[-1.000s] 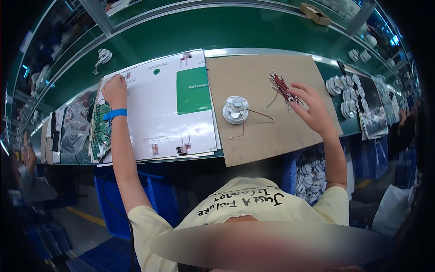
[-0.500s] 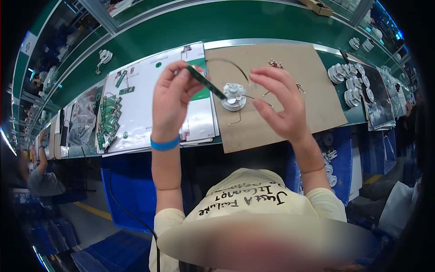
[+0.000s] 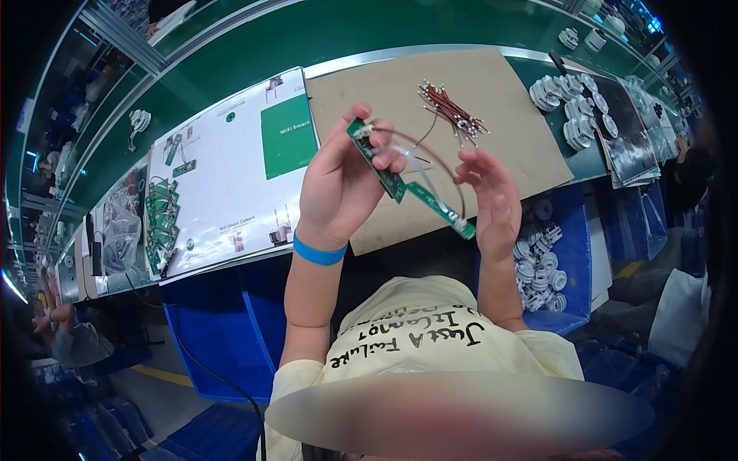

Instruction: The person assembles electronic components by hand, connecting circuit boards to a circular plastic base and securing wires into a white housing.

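My left hand (image 3: 338, 180), with a blue band at the wrist, grips a narrow green circuit board (image 3: 377, 161) between thumb and fingers. Brown wire and a flat pale cable (image 3: 421, 170) run from it to a second, smaller green circuit board (image 3: 440, 209), which hangs in the air beside it. Close to that smaller board and the curved brown wire, my right hand (image 3: 496, 203) is open, its fingers loosely bent and apart. Beneath both hands lies a brown cardboard sheet (image 3: 530, 123). A bundle of red-brown wires with white ends (image 3: 452, 111) rests on it.
Left of the cardboard, a printed sheet (image 3: 223, 192) carries several green boards with wires (image 3: 161, 223). White round parts (image 3: 576, 115) stand at the right, and more fill a blue bin (image 3: 573, 261) below the table edge. Another blue bin (image 3: 223, 346) sits at lower left.
The view has shifted. My left hand has turned the board, and the smaller board now shows beside it. My right hand has drawn back, uncovering the wire bundle. The white round part is out of sight.
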A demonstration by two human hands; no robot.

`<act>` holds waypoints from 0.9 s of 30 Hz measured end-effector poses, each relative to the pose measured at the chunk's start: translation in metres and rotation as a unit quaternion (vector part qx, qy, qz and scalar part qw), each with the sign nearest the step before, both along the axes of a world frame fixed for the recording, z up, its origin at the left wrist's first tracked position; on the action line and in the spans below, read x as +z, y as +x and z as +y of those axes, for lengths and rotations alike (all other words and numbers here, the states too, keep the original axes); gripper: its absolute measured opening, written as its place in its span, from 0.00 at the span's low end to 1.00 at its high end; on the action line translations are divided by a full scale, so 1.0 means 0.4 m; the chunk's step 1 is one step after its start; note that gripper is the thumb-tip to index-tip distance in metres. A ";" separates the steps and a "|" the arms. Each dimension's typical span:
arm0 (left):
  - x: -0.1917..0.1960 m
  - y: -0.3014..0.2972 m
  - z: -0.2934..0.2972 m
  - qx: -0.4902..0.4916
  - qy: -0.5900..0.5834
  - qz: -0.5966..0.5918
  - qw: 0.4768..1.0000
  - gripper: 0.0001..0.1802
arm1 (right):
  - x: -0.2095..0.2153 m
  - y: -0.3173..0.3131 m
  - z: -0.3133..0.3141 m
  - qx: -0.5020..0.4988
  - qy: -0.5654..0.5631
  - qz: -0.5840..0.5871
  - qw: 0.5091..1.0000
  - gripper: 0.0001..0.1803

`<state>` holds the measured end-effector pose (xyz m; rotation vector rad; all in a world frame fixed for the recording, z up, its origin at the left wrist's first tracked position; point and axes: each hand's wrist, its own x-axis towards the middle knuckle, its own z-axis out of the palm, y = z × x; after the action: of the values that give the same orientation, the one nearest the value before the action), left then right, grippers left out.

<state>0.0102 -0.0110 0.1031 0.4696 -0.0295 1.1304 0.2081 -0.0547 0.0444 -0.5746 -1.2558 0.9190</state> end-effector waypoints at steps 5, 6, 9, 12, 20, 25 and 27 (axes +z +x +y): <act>0.013 0.030 0.005 0.013 0.053 0.184 0.981 0.06 | 0.074 -0.026 0.085 0.096 -0.030 -0.065 0.993 0.24; 0.023 0.049 -0.003 0.055 0.017 0.274 0.960 0.06 | 0.070 -0.051 0.081 0.139 -0.071 -0.048 0.987 0.24; -0.009 0.086 -0.010 0.196 0.058 0.322 0.924 0.07 | 0.074 -0.079 0.058 0.217 -0.153 0.007 0.964 0.29; -0.043 0.140 -0.012 0.260 0.089 0.322 0.906 0.08 | 0.054 -0.068 0.043 0.135 -0.161 -0.033 0.977 0.31; -0.084 0.068 0.053 0.417 0.461 0.608 0.495 0.10 | 0.007 0.069 0.029 -0.074 -0.197 -0.174 0.962 0.09; -0.062 -0.112 0.077 0.298 0.635 0.645 0.303 0.16 | 0.017 0.123 0.068 -0.037 -0.197 -0.116 0.973 0.18; -0.057 -0.127 0.094 0.283 0.632 0.657 0.298 0.16 | 0.007 0.153 0.083 -0.011 -0.226 -0.127 0.966 0.21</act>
<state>-0.0405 0.0266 0.0804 3.0091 0.8377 0.7608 0.2693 -0.0213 0.0473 -1.0932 -1.2662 1.1495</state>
